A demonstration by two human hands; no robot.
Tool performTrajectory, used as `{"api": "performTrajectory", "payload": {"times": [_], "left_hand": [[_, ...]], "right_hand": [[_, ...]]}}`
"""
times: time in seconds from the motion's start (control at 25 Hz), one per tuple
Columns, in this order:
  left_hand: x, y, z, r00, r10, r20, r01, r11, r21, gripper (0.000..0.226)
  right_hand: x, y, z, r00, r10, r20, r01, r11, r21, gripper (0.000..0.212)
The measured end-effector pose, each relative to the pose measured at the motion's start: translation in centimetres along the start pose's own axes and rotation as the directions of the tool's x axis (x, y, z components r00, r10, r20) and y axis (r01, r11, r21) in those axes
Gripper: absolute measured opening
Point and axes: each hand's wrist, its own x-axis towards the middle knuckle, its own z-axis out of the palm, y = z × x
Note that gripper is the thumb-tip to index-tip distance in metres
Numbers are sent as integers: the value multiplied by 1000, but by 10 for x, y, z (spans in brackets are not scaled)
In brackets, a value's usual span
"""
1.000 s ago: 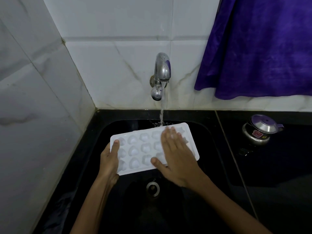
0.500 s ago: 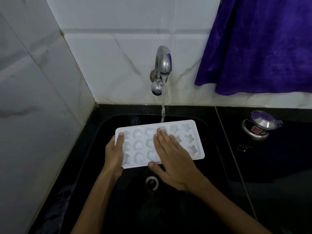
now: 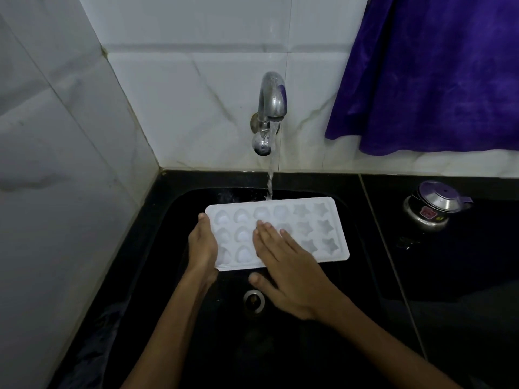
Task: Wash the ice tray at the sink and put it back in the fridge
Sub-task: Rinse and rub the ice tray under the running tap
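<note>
Ice tray (image 3: 309, 234) is what I'm watching, held flat over the black sink (image 3: 174, 220), a little above the frame's centre, with its cavities facing up: heart-like moulds on its left half, stars on its right.

At about nine o'clock from the tray's middle, my left hand (image 3: 202, 245) grips the short left edge, thumb laid along the rim on top; the fingers go under the tray and I cannot see them. Just right of that, my right hand (image 3: 292, 276) lies flat on the tray with fingers straight and together, pressing on the middle cavities, the thumb hanging off the near edge at six o'clock. It holds nothing; I judge it to be rubbing the moulds.

At twelve o'clock the tap (image 3: 271, 108) is running, and its stream (image 3: 270, 181) lands on the tray's far rim near the middle. The drain (image 3: 254, 300) sits below the tray at six o'clock. Out at three o'clock a small steel pot (image 3: 434, 209) stands on the dark counter (image 3: 463, 276), and a purple cloth (image 3: 435, 74) hangs at about one o'clock.

By my reckoning the wash is under way but not finished: water on, tray wet, no soap or sponge visible. Left to do: finish rinsing, shut the tap, drain the tray, and carry it to the fridge, which is not in view.
</note>
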Motion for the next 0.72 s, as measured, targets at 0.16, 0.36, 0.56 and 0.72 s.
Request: {"api": "performTrajectory", "payload": {"times": [0.16,0.36,0.56,0.72], "left_hand": [[1,-1,-4,998,-34,49,35,999,-17,48],[-10,-7,14,991,-63,116,67,997,-36,46],[4,-2,7,994,-53,98,61,996,-72,47],[-2,-8,16,977,-110,182,126,989,-79,46]], "right_hand": [[-16,23,-1,990,128,-57,-127,992,20,74],[16,20,-4,989,122,-85,-124,992,-24,60],[4,21,3,995,-64,-70,65,998,16,56],[28,33,-7,992,50,-112,-59,996,-73,56]]}}
